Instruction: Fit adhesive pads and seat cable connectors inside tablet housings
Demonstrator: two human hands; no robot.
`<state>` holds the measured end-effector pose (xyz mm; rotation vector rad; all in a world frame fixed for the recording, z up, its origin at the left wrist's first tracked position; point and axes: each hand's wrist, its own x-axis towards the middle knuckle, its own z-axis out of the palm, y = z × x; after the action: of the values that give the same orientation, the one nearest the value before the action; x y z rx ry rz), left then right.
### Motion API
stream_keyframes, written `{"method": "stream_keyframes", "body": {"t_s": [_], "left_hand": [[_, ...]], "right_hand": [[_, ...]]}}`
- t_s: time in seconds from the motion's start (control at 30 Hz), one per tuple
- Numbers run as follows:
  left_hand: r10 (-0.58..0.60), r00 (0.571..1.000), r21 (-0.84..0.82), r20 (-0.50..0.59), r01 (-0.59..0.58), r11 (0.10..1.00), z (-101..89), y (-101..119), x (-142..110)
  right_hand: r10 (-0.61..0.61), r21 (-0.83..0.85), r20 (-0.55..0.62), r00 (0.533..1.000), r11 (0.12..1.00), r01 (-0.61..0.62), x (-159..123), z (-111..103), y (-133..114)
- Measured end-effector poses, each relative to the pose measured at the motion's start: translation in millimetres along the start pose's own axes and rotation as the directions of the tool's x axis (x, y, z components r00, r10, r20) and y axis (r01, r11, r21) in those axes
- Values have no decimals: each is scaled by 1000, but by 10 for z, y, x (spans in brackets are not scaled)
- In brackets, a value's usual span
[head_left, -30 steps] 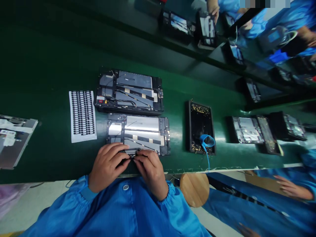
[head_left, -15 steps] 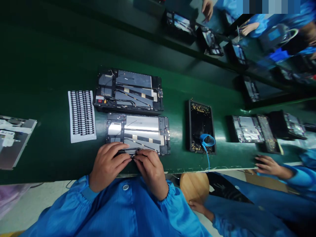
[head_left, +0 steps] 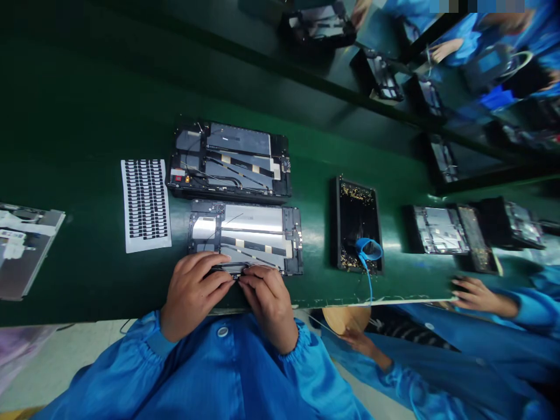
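An opened tablet chassis [head_left: 247, 233] with silver shielding and black cables lies on the green bench in front of me. My left hand [head_left: 192, 294] and my right hand [head_left: 269, 303] meet at its near edge, fingers curled and pinching together on a small part I cannot make out. A second opened chassis [head_left: 230, 160] lies just beyond the first. A white sheet of small black stickers [head_left: 146, 204] lies to the left of both.
A black tray [head_left: 356, 224] with gold specks and a blue wrist strap [head_left: 367, 251] sits to the right. Further opened units [head_left: 441, 230] lie beyond it. A co-worker's hand [head_left: 475, 294] rests at the bench edge on the right. A grey panel [head_left: 24, 245] lies far left.
My hands have stayed at the chassis edge. The co-worker on the right has reached a hand onto the bench edge and another towards the wooden stool.
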<state>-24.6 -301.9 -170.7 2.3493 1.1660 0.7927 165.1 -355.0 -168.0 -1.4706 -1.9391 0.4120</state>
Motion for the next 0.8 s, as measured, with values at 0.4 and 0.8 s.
{"method": "stream_keyframes", "body": {"t_s": [0.4,0.8], "left_hand": [[26,1000,12,-2,-26,1000,7,-21,-15],[36,999,37,-4,-36,999,4,-20,-17]], "right_hand": [[-13,0,-3,1000,1000,13,26,-9,-8],[-31,39,-30,999,999,32,2,27,57]]}}
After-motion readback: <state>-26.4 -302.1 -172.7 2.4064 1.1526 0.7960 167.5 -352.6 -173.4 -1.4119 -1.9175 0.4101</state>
